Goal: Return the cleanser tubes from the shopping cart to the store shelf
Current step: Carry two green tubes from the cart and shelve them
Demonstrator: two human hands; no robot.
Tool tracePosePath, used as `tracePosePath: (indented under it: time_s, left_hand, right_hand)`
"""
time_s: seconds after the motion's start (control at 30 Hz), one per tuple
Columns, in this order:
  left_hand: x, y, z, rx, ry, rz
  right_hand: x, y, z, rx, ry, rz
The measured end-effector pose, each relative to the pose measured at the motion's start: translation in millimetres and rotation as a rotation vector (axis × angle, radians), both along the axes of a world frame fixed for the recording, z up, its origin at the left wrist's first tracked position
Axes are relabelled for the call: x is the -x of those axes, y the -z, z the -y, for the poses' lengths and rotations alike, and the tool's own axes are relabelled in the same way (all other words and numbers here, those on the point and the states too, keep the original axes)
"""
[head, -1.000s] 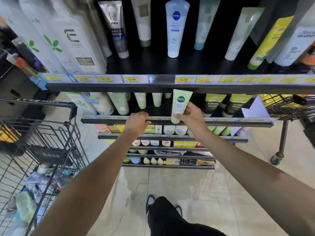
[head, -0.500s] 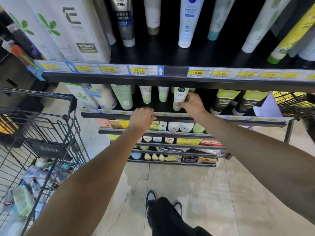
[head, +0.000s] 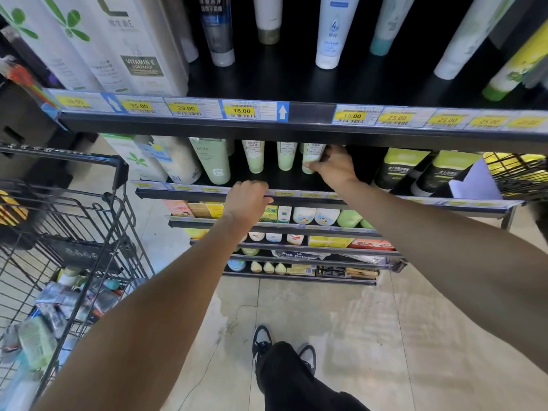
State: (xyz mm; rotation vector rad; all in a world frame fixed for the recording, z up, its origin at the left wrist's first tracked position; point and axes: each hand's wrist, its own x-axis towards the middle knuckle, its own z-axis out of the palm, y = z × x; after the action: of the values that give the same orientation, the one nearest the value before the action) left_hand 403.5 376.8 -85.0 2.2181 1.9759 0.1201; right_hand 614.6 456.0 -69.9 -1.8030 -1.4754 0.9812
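My right hand (head: 333, 166) reaches under the upper shelf and grips a pale green cleanser tube (head: 311, 157), which stands cap down on the second shelf (head: 370, 200) beside two matching green tubes (head: 285, 155). My left hand (head: 247, 200) curls over the front edge of that second shelf, its fingers closed on the rail. The black wire shopping cart (head: 89, 221) stands at the left, with several tubes and packets (head: 68, 298) lying in its basket.
The upper shelf (head: 308, 112) with yellow price tags carries tall tubes and white boxes. Dark green-capped boxes (head: 397, 170) fill the second shelf's right side. A second wire cart (head: 516, 173) sits far right. Lower shelves hold small products. My legs and shoes (head: 281, 351) stand on tiled floor.
My right hand carried the green tube from in front of the shelf edge inward onto the second shelf, beside the matching tubes. My left hand stayed on the shelf rail.
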Motion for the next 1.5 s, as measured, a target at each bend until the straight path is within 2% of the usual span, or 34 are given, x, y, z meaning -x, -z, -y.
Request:
tracePosePath:
  time_s: [0.4, 0.6, 0.83, 1.1, 1.3, 1.5]
  left_hand:
    - [-1, -4, 1, 0.031, -0.011, -0.006]
    - [-2, -29, 19, 0.127, 0.01, 0.126]
    - [36, -55, 99, 0.017, -0.034, 0.183]
    - [164, -59, 217, 0.058, -0.324, 0.269]
    - [285, -42, 317, 0.106, -0.589, 0.342]
    - [375, -17, 404, 0.128, -0.786, 0.38]
  right_hand:
    - [-9, -4, 12, 0.019, -0.03, 0.044]
    - [-11, -29, 80, 0.027, -0.093, 0.1]
    - [18, -52, 164, -0.051, -0.333, 0.276]
    - [157, -76, 216, -0.169, -0.686, 0.321]
    - [295, -77, 273, -0.138, -0.877, 0.246]
    - [406, -66, 317, -0.116, -1.061, 0.293]
